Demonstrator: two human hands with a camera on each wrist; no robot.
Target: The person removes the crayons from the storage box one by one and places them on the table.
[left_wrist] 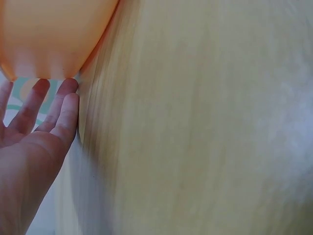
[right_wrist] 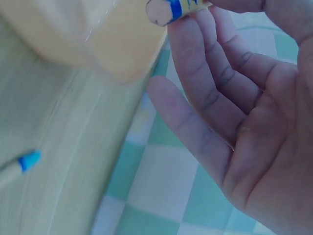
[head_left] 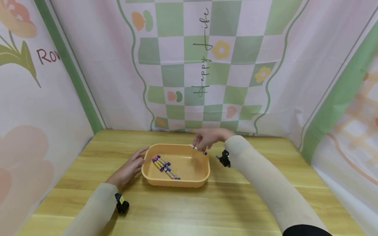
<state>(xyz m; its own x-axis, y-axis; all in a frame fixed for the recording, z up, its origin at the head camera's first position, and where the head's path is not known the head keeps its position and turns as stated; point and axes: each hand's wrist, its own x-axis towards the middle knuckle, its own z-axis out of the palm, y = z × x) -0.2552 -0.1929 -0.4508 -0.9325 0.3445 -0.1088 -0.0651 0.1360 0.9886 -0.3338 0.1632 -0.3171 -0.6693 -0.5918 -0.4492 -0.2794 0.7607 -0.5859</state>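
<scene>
Checked cloth backed the wooden counter (head_left: 183, 209); your right hand (head_left: 211, 137) pinched a crayon (head_left: 198, 149) at the orange plastic tub's (head_left: 176, 181) one-o'clock rim, left hand (head_left: 130, 167) flat-fingered bracing nine o'clock; you needed a low release.

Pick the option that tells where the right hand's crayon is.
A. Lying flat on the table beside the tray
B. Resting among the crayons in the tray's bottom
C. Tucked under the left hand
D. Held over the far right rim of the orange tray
D: the right hand pinches a crayon above the far right rim of the orange tray, apart from the crayons in the tray; the left hand rests on the tray's left side.
</scene>
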